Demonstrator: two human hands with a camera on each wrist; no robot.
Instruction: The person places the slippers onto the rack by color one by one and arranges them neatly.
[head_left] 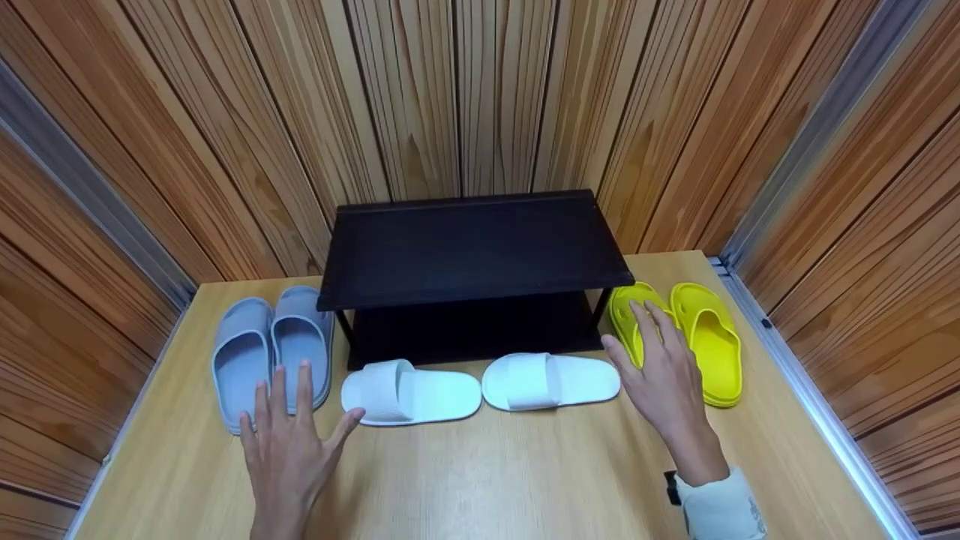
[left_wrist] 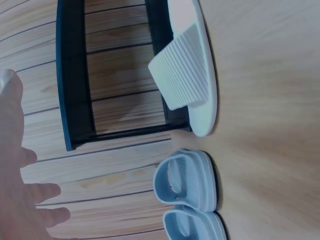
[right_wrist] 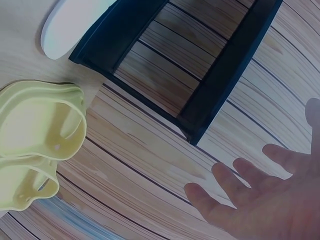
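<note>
My left hand [head_left: 289,446] is spread in the head view, in front of a pair of grey-blue slippers [head_left: 301,349] and holding nothing. The right hand [head_left: 664,375], fingers extended, hovers by a pair of yellow clogs [head_left: 716,352] and partly covers the left one. Between the hands lie two white slide slippers, one on the left [head_left: 446,395] and one on the right [head_left: 589,380], sideways and end to end. Both wrist views show the hands' fingers apart from the footwear. Behind the white slippers stands a low black two-tier rack [head_left: 472,251].
Everything stands on a light wooden surface [head_left: 465,487]. Wood-plank walls [head_left: 495,97] close it in at the back and both sides. Metal trim [head_left: 817,420] runs along the right edge. The rack's lower shelf [head_left: 472,330] sits just behind the white slippers.
</note>
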